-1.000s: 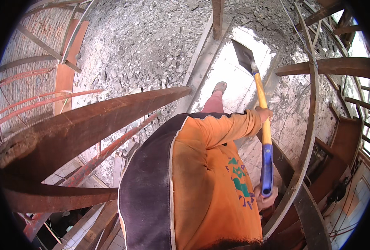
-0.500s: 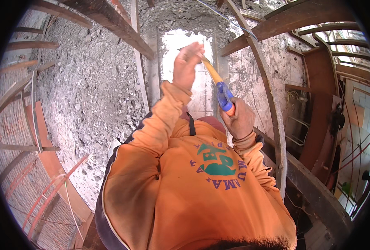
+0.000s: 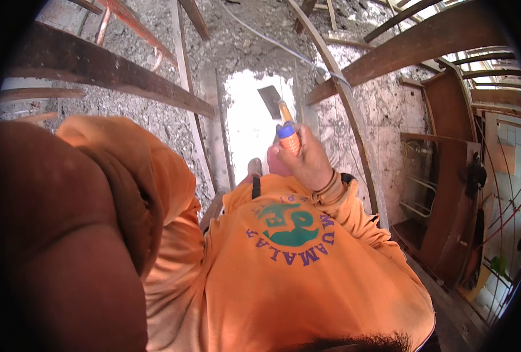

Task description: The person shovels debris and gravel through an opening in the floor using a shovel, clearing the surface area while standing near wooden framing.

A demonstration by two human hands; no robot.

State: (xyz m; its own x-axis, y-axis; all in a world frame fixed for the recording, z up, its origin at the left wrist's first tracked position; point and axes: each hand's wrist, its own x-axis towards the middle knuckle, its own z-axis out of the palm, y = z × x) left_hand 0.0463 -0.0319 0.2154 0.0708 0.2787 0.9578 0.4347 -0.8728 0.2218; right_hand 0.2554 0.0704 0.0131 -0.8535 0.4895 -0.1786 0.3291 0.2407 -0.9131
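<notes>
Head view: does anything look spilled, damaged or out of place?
Two things: the left grip, blurred and oversized, blocks the lower left because it is so near the camera; and loose rubble lies strewn beyond the pale floor patch. The shovel shows no clear damage.

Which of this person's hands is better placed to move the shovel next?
Probably the right: the right hand grips the shovel by its orange-and-blue handle end, while the left hand is raised close to the camera, away from the shovel.
</notes>
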